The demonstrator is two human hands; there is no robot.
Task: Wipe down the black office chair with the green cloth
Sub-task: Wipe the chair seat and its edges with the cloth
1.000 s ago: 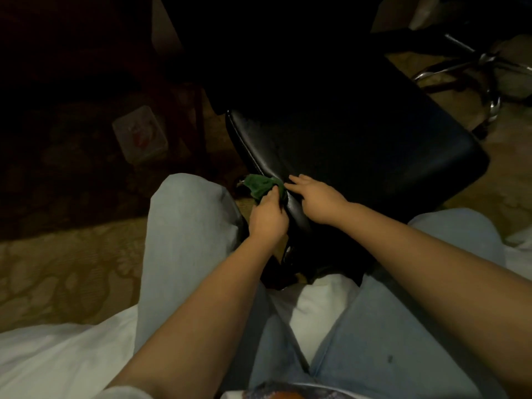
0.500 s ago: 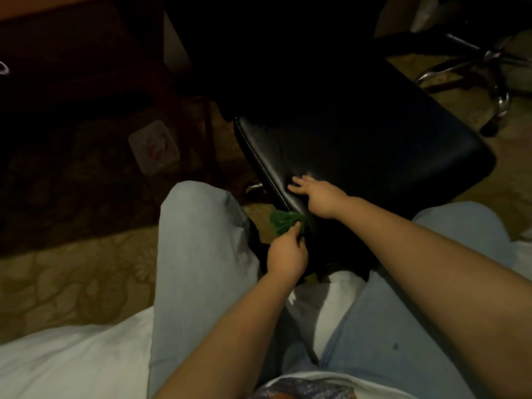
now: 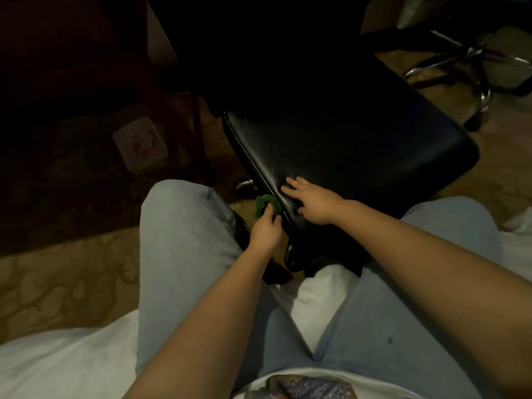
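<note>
**Hand placement**

The right hand lies palm down on the seat of the black office chair, near the corner closest to the person. Its fingers are straight and spread, and it holds nothing. This is probably a brace, keeping the seat from swivelling or rolling under wiping pressure.

The left hand has its fingers curled tight round the green cloth, which is bunched into a small wad. The wad sits at 9 o'clock from the right hand, against the seat's side edge just below the piping. A compact wad likely suits this narrow band and seam better than a spread cloth.

**Chair condition**

The seat is smooth, black and leather-like, with a faint sheen and a raised piping line along the near edge. It extends from the hands toward 1 o'clock. The light is low, so dust, streaks and damp patches cannot be told. The far part of the chair, at 12 o'clock, is lost in shadow.
</note>
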